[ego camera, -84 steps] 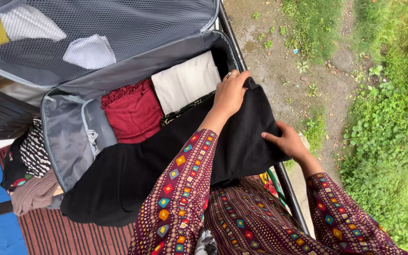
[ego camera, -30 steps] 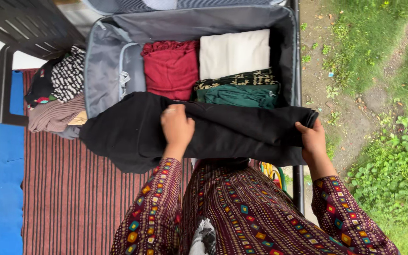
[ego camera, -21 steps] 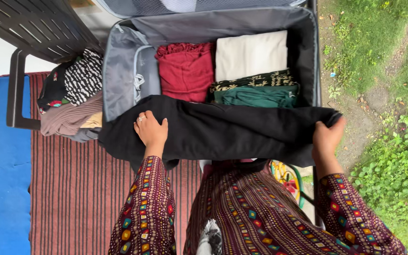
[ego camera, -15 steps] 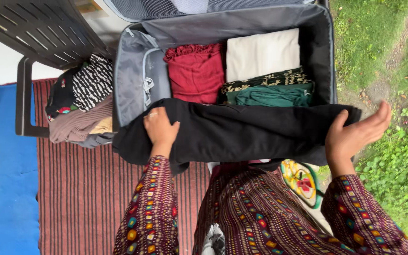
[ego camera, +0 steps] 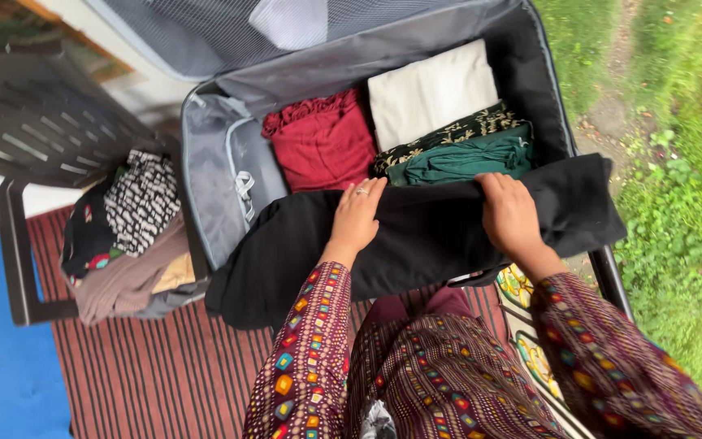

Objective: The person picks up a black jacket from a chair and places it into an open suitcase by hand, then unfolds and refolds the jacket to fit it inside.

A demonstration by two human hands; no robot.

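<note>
Both hands lie on a black garment [ego camera: 416,244] draped over the near edge of an open grey suitcase [ego camera: 229,171], centre frame. Left hand [ego camera: 357,218] rests flat on it, fingers together, pressing on the upper fold. Right hand [ego camera: 511,215] has fingers curled over the same fold, gripping cloth. Inside, above the hands: folded red [ego camera: 322,142], cream [ego camera: 432,93] and green clothes [ego camera: 457,158]. A pile of clothes [ego camera: 127,236] sits on a dark chair [ego camera: 34,138] at left, striped mat [ego camera: 148,374] below.
</note>
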